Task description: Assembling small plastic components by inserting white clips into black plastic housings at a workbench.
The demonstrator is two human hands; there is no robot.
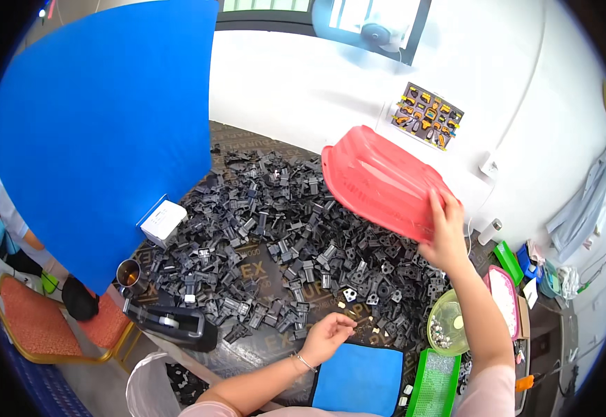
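Gripping the near rim of a tipped red plastic basket point(379, 182), the right hand point(445, 233) has its fingers curled closed over that edge, so the basket stands tilted on its side with its ribbed underside facing the camera and its mouth turned toward the heap; held that way it looks to act as a chute or wall for the parts, though that is only a judgement. Spreading out below and to the left of this grip is a wide pile of small black plastic parts point(275, 236) on a dark mat point(254, 267). The left hand point(327, 336) rests at the pile's near edge, fingertips drawn loosely together over one or two pieces; whether it actually pinches one I cannot tell. Just beneath that hand lies a blue cloth point(358, 379), and a yellow-green bowl point(449, 323) of small metal bits sits under the right forearm.
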